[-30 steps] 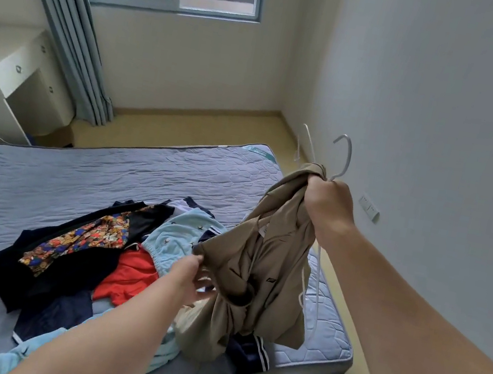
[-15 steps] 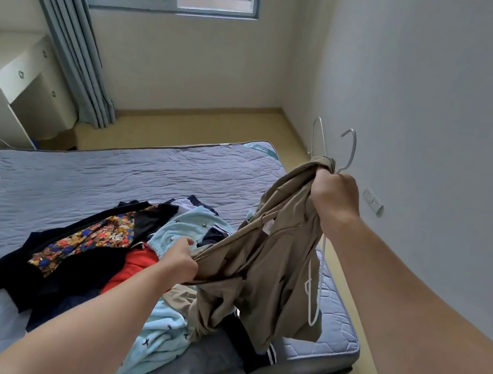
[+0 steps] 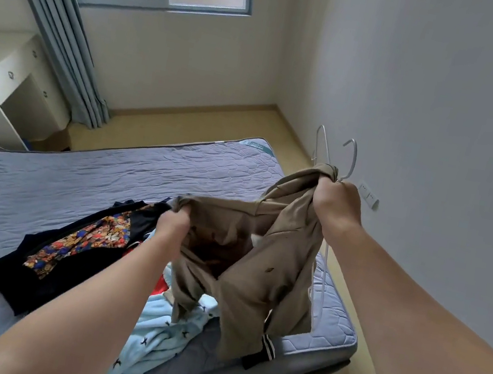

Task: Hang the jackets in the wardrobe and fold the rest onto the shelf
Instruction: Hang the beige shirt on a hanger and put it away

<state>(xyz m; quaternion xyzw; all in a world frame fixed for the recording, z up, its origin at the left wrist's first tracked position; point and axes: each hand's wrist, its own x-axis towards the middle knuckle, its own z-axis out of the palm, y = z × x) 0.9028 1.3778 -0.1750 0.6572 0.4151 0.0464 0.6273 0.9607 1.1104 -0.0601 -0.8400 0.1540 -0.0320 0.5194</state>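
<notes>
A tan jacket [image 3: 259, 275] hangs in the air over the bed's near right corner, stretched between both hands. My right hand [image 3: 338, 203] grips its upper edge together with a white hanger [image 3: 346, 161], whose hook sticks up above the fist. My left hand [image 3: 173, 223] grips the jacket's other edge, lower and to the left. On the bed lie a black garment with a colourful floral panel [image 3: 84, 240], a light blue garment [image 3: 160, 333] and a bit of red cloth [image 3: 159, 285].
The grey quilted mattress [image 3: 75, 176] fills the left and centre. A white cabinet [image 3: 2, 91] stands at the far left beside grey curtains [image 3: 57, 21] and a window. A wall with a socket [image 3: 368, 195] runs along the right, with a narrow floor strip beside the bed.
My left hand has taken hold of the jacket's edge and lifted it up and leftward, spreading the jacket open. My right hand has stayed nearly in place with the hanger.
</notes>
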